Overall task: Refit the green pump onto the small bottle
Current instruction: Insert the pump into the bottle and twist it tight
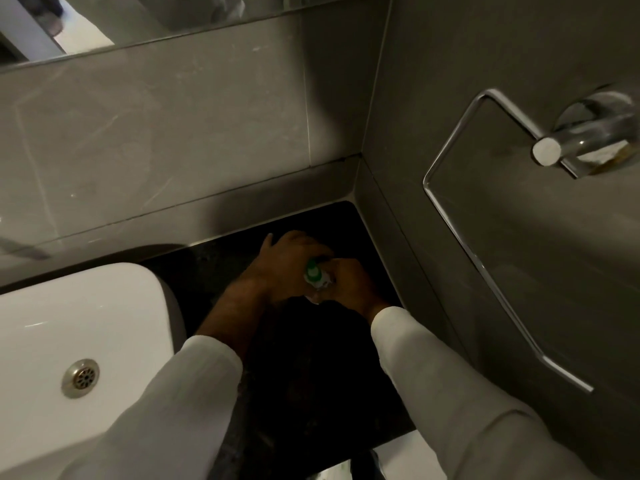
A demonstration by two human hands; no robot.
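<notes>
Two hands meet over the dark worktop (pixel 207 271), close to its far right corner where the tiled walls join. Working from the left, the left hand (pixel 287 261) curls over the green pump (pixel 312 268), fingers closed around it, while the right hand (pixel 349 282) is clamped round the small bottle (pixel 320 289) beneath. To seat it well, I'd say keep the bottle steady and upright and turn the pump squarely so the threads catch. One pump, one bottle; one white basin (pixel 69 323) at the worktop's left edge.
</notes>
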